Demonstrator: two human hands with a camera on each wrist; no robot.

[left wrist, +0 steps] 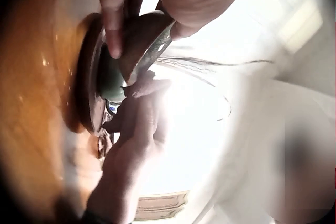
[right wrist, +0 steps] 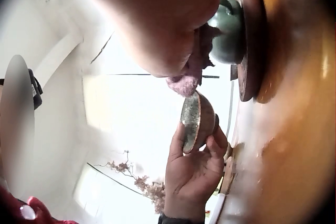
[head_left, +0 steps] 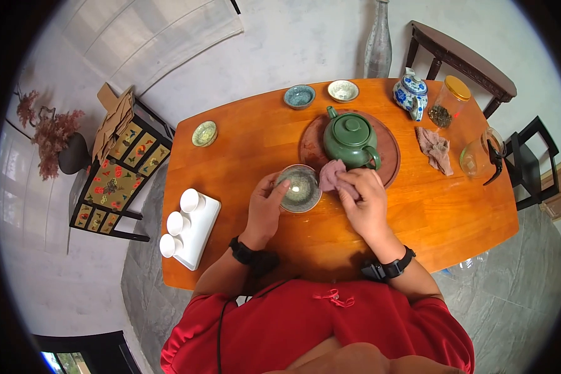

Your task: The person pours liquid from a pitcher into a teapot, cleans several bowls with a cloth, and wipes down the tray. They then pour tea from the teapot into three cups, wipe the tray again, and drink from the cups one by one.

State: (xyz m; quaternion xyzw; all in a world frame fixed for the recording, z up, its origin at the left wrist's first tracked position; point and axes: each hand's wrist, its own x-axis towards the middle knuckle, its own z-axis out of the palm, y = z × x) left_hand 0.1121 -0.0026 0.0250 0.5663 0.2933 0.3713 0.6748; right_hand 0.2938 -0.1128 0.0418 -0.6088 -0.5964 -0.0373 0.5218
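A dark speckled bowl [head_left: 300, 189] is tilted above the table, its inside facing up in the head view. My left hand [head_left: 266, 209] pinches its left rim, thumb on the inner edge and fingers behind; the right wrist view shows the bowl [right wrist: 198, 121] in that hand [right wrist: 193, 179]. My right hand [head_left: 366, 202] grips a bunched pink cloth [head_left: 334, 176] at the bowl's right rim. In the left wrist view the cloth [left wrist: 147, 85] meets the bowl's edge. A green teapot [head_left: 350, 138] stands just beyond on a round brown tray [head_left: 391, 149].
Three bowls, one a blue bowl [head_left: 299, 96], stand along the far and left edges. White cups [head_left: 192, 200] are on a white tray [head_left: 201, 235] at left. To the right are a blue-and-white pot [head_left: 410, 95], a yellow-lidded jar [head_left: 449, 103], a brown cloth [head_left: 436, 150] and a glass pitcher [head_left: 475, 160].
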